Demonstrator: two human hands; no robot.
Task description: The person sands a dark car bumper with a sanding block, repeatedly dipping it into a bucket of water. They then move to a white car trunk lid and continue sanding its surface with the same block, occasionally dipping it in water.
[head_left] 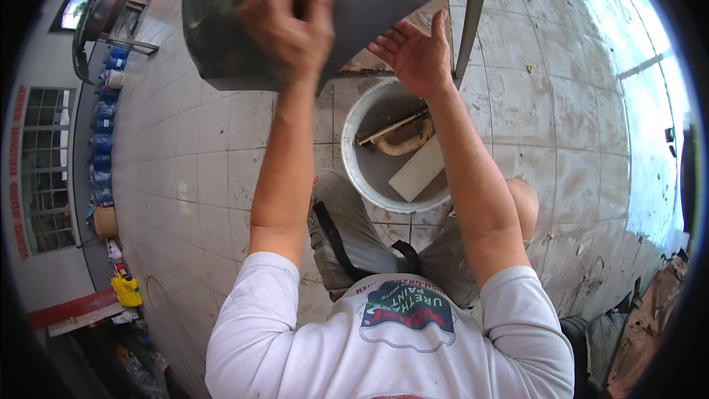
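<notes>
A dark grey moulded panel point(221, 37), like a piece of a car bumper, fills the top of the view. Over its face is my left hand point(292, 26), smeared by motion, with the fingers bent; a dark brownish patch shows between thumb and fingers, but I cannot make out what it is. My right hand point(415, 55) is palm up at the panel's lower right edge, fingers stretched out and thumb apart, holding nothing. Below that hand stands a round pale basin point(353, 166) with greyish contents. A tool with a curved tan handle point(406, 140) and a flat off-white block point(417, 168) lie inside.
A metal stand point(473, 22) with an upright leg rises beyond the basin. Blue containers point(103, 125) line the left wall, with a yellow item point(126, 290) nearer. Another car bumper point(103, 18) rests on a rack at far left. Tiled floor point(192, 170) spreads around; the right side looks wet.
</notes>
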